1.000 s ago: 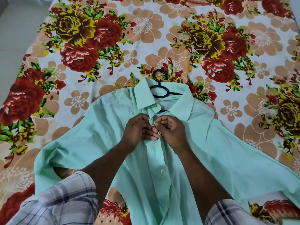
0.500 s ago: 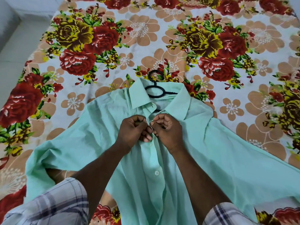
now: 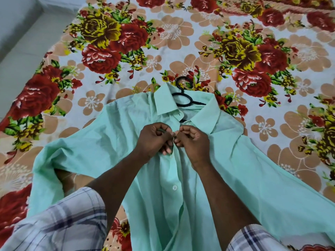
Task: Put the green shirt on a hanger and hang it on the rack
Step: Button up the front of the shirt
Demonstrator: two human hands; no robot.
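Left hand [image 3: 154, 140] and right hand [image 3: 192, 140] are meeting at the placket just below the collar, each pinching the green shirt [image 3: 244, 169] front with curled fingers. Pale mint and lightly creased, the garment is lying front-up on the floral bedsheet [image 3: 172, 33], sleeves spreading outward. One white button [image 3: 174, 187] is showing lower down. A black hanger [image 3: 184, 95] is sitting inside the open collar, hook pointing away.

Floral bedsheet [image 3: 181, 42] spread flat, red and yellow roses; pale floor [image 3: 20, 51] at left edge.
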